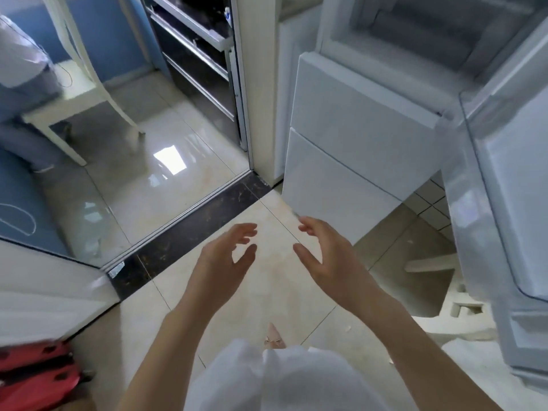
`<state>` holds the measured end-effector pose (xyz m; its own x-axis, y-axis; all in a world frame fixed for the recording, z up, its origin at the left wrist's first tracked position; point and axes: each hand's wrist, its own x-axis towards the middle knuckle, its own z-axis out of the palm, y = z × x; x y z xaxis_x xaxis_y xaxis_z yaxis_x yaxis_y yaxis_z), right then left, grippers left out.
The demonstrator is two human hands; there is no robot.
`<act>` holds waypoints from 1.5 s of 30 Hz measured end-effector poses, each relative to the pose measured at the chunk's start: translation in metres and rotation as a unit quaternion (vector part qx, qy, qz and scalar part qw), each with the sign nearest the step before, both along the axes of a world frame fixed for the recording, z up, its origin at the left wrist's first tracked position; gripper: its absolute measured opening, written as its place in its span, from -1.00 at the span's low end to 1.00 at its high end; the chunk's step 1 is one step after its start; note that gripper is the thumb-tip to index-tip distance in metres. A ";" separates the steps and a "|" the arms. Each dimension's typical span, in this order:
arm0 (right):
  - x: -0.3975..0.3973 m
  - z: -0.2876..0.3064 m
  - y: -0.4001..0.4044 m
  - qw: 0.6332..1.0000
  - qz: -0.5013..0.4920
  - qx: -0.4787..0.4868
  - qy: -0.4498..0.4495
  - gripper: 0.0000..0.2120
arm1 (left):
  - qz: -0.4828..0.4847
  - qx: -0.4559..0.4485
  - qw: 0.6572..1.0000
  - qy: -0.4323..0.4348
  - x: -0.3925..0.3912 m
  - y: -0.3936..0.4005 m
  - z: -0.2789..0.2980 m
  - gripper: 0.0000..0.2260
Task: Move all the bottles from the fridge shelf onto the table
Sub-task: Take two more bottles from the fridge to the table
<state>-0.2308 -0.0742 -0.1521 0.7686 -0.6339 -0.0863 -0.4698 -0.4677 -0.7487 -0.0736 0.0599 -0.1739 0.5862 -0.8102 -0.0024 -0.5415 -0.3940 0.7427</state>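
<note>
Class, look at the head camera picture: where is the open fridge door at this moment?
The open fridge door stands along the right edge of the head view, right of the white fridge drawers and beyond the empty right hand.

The fridge (364, 137) is standing at the upper right, white, with its two lower drawer fronts shut and stacked one above the other. Its upper compartment is lying open above them, the pale inner shelf (415, 34) showing blurred and with no bottle to be made out on it. The open fridge door (510, 203) is hanging at the far right edge, its moulded inner lining facing the view. No bottles and no table are showing clearly anywhere here.
</note>
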 end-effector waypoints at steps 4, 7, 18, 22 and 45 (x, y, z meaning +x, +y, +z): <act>0.030 0.008 -0.045 0.998 -0.053 -0.005 -0.014 -0.57 | -0.037 -0.002 0.999 0.012 0.037 -0.058 0.003 -0.70; 0.046 0.009 -0.067 0.997 -0.075 0.001 -0.016 -0.57 | -0.066 -0.009 0.998 0.014 0.063 -0.096 0.003 -0.70; 0.163 0.027 -0.196 0.976 -0.217 -0.032 -0.013 -0.57 | -0.221 -0.047 0.973 0.040 0.201 -0.282 0.019 -0.69; 0.194 0.045 -0.247 0.961 -0.269 -0.063 -0.015 -0.55 | -0.259 -0.064 0.962 0.061 0.236 -0.350 0.035 -0.67; 0.171 0.133 -0.539 0.831 -0.451 -0.278 -0.169 -0.60 | -0.271 -0.258 0.918 0.129 0.185 -0.702 0.132 -0.53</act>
